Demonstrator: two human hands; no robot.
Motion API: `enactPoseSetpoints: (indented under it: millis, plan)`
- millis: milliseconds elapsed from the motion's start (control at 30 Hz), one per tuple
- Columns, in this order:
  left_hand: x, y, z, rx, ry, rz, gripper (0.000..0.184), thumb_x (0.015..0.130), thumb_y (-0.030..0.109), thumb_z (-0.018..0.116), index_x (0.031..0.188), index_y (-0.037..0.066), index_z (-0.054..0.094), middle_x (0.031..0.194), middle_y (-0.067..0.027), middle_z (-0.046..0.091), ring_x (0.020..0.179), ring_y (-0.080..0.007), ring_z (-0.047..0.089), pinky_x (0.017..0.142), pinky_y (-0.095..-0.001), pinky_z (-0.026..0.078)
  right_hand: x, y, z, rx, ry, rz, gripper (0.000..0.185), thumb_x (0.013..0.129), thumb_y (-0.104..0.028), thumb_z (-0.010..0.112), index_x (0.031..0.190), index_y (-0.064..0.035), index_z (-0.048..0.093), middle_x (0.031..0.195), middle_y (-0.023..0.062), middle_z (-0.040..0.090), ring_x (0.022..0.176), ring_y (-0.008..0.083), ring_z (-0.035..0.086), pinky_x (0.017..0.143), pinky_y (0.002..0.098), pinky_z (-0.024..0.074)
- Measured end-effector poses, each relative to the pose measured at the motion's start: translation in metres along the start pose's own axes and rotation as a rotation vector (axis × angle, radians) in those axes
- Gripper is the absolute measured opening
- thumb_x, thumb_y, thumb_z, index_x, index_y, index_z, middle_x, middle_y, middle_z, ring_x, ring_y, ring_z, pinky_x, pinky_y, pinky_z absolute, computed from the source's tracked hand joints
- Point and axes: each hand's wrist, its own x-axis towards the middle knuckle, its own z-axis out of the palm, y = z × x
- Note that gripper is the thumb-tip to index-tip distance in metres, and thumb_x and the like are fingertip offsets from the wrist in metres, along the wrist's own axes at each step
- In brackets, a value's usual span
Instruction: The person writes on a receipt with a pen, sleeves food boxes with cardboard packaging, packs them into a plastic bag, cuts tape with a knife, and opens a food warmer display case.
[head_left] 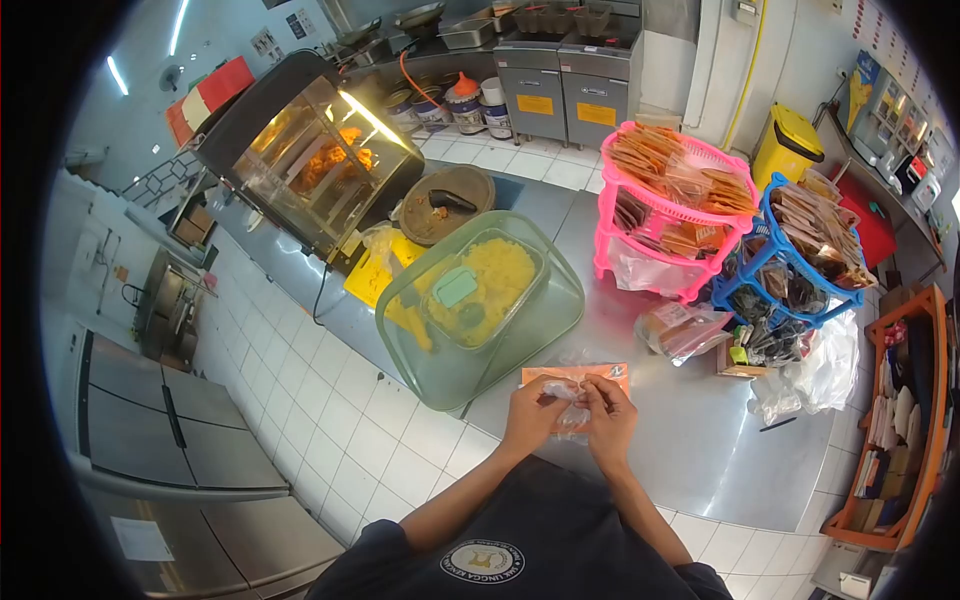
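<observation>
My left hand (535,408) and my right hand (606,410) are close together at the table's near edge. Both have their fingers pinched on a small clear plastic bag (567,392), bunched up between them. What the bag contains is too small to make out. Beneath the hands lies a flat orange paper or packet (539,375), partly covered by them. Just beyond my left hand stands a translucent green tub (400,352), tilted in view, with yellow rice (500,268) in an inner container. A light green scoop or small box (456,286) rests on the rice.
Right of the tub, a pink tiered basket (606,235) and a blue tiered basket (850,305) hold many packets. Plastic packs (682,330) lie before them. Behind the tub are a round chopping board (420,215), a yellow board (372,283) and a lit food warmer (300,150).
</observation>
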Motion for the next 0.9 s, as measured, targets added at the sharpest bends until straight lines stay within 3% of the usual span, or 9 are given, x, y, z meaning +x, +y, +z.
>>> enactPoseSetpoints:
  millis: [200, 300, 467, 900]
  plan:
    - [-0.002, -0.004, 0.005, -0.184, 0.005, -0.115, 0.024, 0.085, -0.005, 0.067, 0.108, -0.001, 0.068, 0.099, -0.0072, 0.072, 0.089, -0.0110, 0.068, 0.077, -0.0259, 0.055, -0.004, 0.000, 0.000, 0.062, 0.038, -0.007, 0.018, 0.097, -0.003, 0.061, 0.112, 0.0058, 0.065, 0.096, 0.0095, 0.068, 0.083, 0.0130, 0.067, 0.073, 0.0263, 0.0590]
    - [0.000, -0.009, 0.007, -0.192, 0.016, -0.071, 0.023, 0.085, -0.004, 0.067, 0.108, -0.001, 0.068, 0.100, -0.0071, 0.072, 0.088, -0.0106, 0.068, 0.076, -0.0258, 0.055, -0.004, 0.000, 0.001, 0.110, 0.060, 0.016, 0.017, 0.097, -0.005, 0.063, 0.110, 0.0048, 0.064, 0.095, 0.0096, 0.069, 0.082, 0.0127, 0.067, 0.072, 0.0260, 0.0588]
    - [0.000, -0.004, 0.007, -0.145, 0.021, -0.070, 0.023, 0.086, -0.004, 0.066, 0.108, -0.001, 0.068, 0.102, -0.0066, 0.071, 0.089, -0.0108, 0.067, 0.077, -0.0255, 0.055, -0.007, -0.005, 0.000, 0.092, 0.092, 0.114, 0.015, 0.095, -0.002, 0.065, 0.107, 0.0059, 0.066, 0.096, 0.0084, 0.069, 0.082, 0.0126, 0.068, 0.075, 0.0254, 0.0577]
    - [-0.001, 0.005, 0.008, -0.020, 0.013, 0.020, 0.022, 0.085, -0.007, 0.065, 0.107, -0.003, 0.068, 0.101, -0.0064, 0.066, 0.093, -0.0144, 0.069, 0.080, -0.0261, 0.056, -0.005, 0.002, -0.002, 0.047, 0.059, 0.026, 0.013, 0.096, -0.003, 0.064, 0.106, 0.0049, 0.066, 0.095, 0.0063, 0.068, 0.080, 0.0118, 0.067, 0.072, 0.0240, 0.0546]
